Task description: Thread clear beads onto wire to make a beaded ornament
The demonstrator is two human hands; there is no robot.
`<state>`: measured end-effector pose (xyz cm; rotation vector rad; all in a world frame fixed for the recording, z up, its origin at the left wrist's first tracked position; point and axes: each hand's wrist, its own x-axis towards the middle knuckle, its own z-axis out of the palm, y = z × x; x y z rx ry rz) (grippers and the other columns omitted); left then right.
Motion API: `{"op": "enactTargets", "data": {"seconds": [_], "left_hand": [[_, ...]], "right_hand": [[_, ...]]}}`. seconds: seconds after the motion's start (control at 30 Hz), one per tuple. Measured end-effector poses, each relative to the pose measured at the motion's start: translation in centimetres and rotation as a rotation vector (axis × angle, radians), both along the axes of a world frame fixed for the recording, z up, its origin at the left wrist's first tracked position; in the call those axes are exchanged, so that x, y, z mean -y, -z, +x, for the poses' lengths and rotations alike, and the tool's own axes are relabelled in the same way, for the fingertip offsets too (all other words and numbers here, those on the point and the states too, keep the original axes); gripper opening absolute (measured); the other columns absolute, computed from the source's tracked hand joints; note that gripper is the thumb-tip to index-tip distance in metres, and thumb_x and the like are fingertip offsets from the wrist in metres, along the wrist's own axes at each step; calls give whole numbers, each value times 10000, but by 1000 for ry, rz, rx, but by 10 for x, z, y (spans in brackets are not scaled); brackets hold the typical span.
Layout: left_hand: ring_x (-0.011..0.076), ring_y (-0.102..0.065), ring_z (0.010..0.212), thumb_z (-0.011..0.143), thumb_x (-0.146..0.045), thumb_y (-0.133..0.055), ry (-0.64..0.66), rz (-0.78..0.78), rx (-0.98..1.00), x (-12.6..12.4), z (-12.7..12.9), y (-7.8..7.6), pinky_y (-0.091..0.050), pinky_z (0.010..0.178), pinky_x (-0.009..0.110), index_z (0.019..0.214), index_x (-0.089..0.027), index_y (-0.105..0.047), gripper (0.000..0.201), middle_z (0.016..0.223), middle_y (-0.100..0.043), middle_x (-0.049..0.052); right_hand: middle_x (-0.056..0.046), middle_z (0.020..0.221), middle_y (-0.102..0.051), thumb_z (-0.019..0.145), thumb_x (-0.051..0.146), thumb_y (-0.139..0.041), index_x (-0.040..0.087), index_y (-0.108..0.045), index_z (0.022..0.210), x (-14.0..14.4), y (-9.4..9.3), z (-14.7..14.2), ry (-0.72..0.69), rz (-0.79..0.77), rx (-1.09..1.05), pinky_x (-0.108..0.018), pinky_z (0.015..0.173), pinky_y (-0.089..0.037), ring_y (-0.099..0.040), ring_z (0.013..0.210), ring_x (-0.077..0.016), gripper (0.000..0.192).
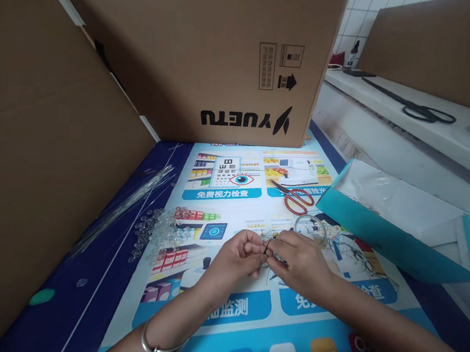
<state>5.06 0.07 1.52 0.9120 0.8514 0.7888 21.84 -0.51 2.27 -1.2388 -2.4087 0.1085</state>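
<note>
My left hand [243, 255] and my right hand [302, 257] meet over the printed sheet, fingertips almost touching. Both are closed in a pinch on a thin black cord [267, 248] that shows between them. Some clear beads seem to lie under the fingers, mostly hidden. Left of my hands spreads a pile of clear round beads [157, 232]. Beyond my right hand are red-handled scissors [298, 199], their blades pointing away to the left, and a ring of clear line [310, 225]. Tangled dark cords [354, 256] lie right of my right wrist.
A teal box [385, 231] with clear plastic inside stands at the right. Cardboard boxes [207, 60] wall off the back and left. Long thin clear strands [131, 203] lie along the left edge, with a green oval piece [42, 297] nearer. Large black scissors [423, 110] rest on the ledge.
</note>
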Motion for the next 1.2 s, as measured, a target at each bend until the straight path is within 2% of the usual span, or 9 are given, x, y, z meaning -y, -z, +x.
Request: {"op": "enactTargets", "data": {"seconds": [0.23,0.5,0.57,0.7,0.77,0.83,1.0,1.1,1.2], "left_hand": [[98,-541,560,747,-248,-604,-164,280,-289,13,0,0,-411,568,220,783,-174,-501,132,630,-579,-22],[63,-453,453,691,-217,-651,-179,-161,125,4,1,7,-311,481,178,751,-171,-483,184,532,-541,-40],[74,-449,461,719,-227,-627,-178,-69,65,7,0,8,-323,492,194,747,-181,-487,150,548,-538,-38],[155,-539,707,746,-217,-604,-207,444,-335,18,-6,5,-387,699,274,744,-196,-583,31,738,-631,35],[179,-539,794,748,-207,-600,-209,584,-434,20,-7,3,-368,779,298,734,-198,-606,18,802,-644,53],[168,-541,745,763,-218,-589,-206,504,-390,18,-8,1,-383,729,290,744,-199,-573,30,762,-626,39],[82,-475,515,782,-218,-577,-172,70,0,6,-4,-1,-356,545,209,779,-190,-446,135,599,-521,-43],[76,-495,539,772,-228,-597,-172,78,10,5,-3,0,-364,549,198,800,-181,-445,161,631,-540,-39],[96,-534,613,763,-251,-610,-200,238,-148,8,-2,1,-404,595,216,804,-172,-475,162,709,-578,-11]], "right_hand": [[-34,776,-587,799,178,-533,176,-593,812,3,-1,-5,53,-101,34,-266,609,-358,-533,728,-164,61],[-36,738,-605,890,260,-443,179,-606,794,2,9,-4,-19,-21,-107,-261,647,-380,-539,720,-146,205],[-33,713,-598,890,250,-439,180,-594,747,1,8,-4,-38,29,-75,-262,626,-367,-528,700,-144,222],[-25,638,-560,873,194,-435,174,-553,657,2,2,-5,-43,123,6,-276,589,-336,-501,647,-145,247],[-21,621,-542,870,178,-431,172,-540,642,2,1,-5,-48,130,24,-277,585,-333,-491,632,-144,254],[-23,632,-539,880,204,-433,170,-535,641,2,3,-4,-55,120,19,-273,593,-340,-487,639,-144,261],[-39,671,-554,893,240,-433,167,-553,653,0,14,-2,-87,94,-102,-260,627,-382,-500,679,-142,278],[-50,714,-587,892,221,-434,171,-585,711,-3,18,-1,-93,82,-165,-256,666,-413,-529,731,-145,241],[-47,730,-605,887,213,-442,175,-596,747,-4,19,0,-108,70,-198,-252,686,-437,-546,745,-141,212]]}}
